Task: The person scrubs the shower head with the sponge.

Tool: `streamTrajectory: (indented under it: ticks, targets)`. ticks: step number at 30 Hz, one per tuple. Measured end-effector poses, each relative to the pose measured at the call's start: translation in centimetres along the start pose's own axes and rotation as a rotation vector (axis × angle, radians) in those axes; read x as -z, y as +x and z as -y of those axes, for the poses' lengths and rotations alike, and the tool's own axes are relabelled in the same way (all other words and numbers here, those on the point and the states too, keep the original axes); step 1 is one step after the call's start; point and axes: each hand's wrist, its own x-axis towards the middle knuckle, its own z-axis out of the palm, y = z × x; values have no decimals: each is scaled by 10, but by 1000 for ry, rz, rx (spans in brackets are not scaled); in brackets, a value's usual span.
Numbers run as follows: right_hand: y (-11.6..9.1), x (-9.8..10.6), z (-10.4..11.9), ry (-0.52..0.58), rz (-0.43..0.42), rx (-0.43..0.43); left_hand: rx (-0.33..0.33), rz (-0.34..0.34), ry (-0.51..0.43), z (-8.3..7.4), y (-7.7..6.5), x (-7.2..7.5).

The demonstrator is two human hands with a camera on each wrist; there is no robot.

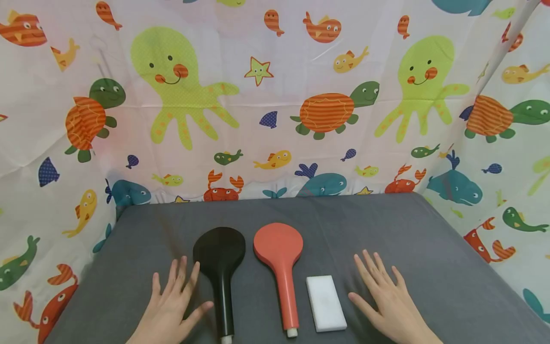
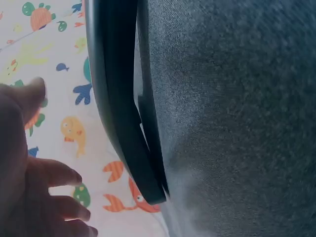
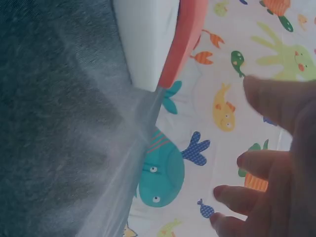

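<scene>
In the head view a black paddle-shaped object (image 1: 220, 253) with a round head and long handle lies on the grey cloth. To its right is a red one (image 1: 279, 246) of the same shape, with a pale tip at the handle's end. Beside that handle lies a white rectangular block (image 1: 326, 303). My left hand (image 1: 172, 306), fingers spread, is just left of the black paddle and holds nothing. To the right of the white block is my right hand (image 1: 388, 298), also spread and holding nothing. Both wrist views show extended fingers.
A grey cloth (image 1: 365, 229) covers the table. Behind it and along both sides hangs a white curtain (image 1: 275, 157) printed with sea animals. The table's back edge meets the curtain.
</scene>
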Motion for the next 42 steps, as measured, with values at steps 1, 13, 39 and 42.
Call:
streamTrajectory:
  ticks: [1,13,39,42]
  targets:
    - [0,1,1,-2,-19,9,-11,-8,-1,-1,0,1]
    - [14,13,30,-48,-207,94,-169,-375,-153,-43,28,7]
    - [18,-31,78,-64,168,8,200,196,-959,-129,72,-55]
    - [17,-34,79,-76,139,28,231,211,-1032,-127,72,-58]
